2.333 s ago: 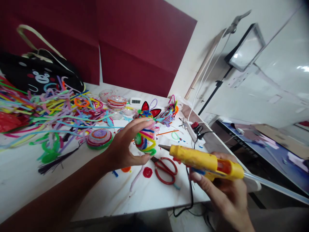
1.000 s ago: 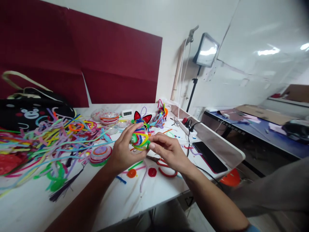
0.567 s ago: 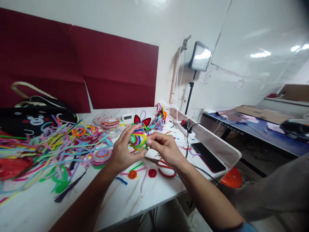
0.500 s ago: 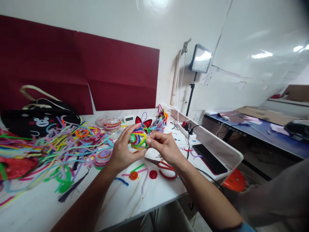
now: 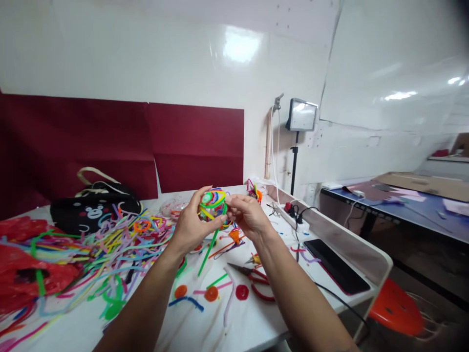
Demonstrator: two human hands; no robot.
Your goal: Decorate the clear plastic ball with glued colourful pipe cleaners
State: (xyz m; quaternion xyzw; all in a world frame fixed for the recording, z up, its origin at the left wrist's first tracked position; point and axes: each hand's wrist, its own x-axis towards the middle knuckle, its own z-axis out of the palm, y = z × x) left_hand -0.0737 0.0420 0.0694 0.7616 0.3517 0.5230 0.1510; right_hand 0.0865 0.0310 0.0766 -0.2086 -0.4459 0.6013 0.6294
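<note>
With my left hand (image 5: 192,222) I cup the striped ball (image 5: 214,201) between thumb and curled fingers, and my right hand (image 5: 249,217) pinches its right side, thumb and fingertips together; which strip lies between them is too small for me to tell. The ball is raised over the white tabletop (image 5: 205,330), in front of me, and a long green strip (image 5: 207,254) slants down below it. Between my forearms there is bare white surface broken by an orange disc (image 5: 211,294), a red disc (image 5: 242,292) and short blue pieces (image 5: 186,302). Scissors (image 5: 252,278) lie with their handles close by my right forearm, which partly covers a yellow tool (image 5: 255,259) with a pointed tip. On my left, a tangle of coloured strips (image 5: 135,239) crowds the space up to that forearm. On my right, a raised side panel (image 5: 331,234) bounds the table, with a dark phone (image 5: 337,266) and a power strip (image 5: 296,221) along its inner side; a black cable (image 5: 339,303) runs past the phone and over the edge. An orange stool (image 5: 397,308) stands lower, outside that edge, and a blue table (image 5: 410,205) is well apart beyond it. The black bag (image 5: 97,210) at the back left carries a printed white face with pink cheeks, and a curved white stroke that may be a letter or just drawing.
</note>
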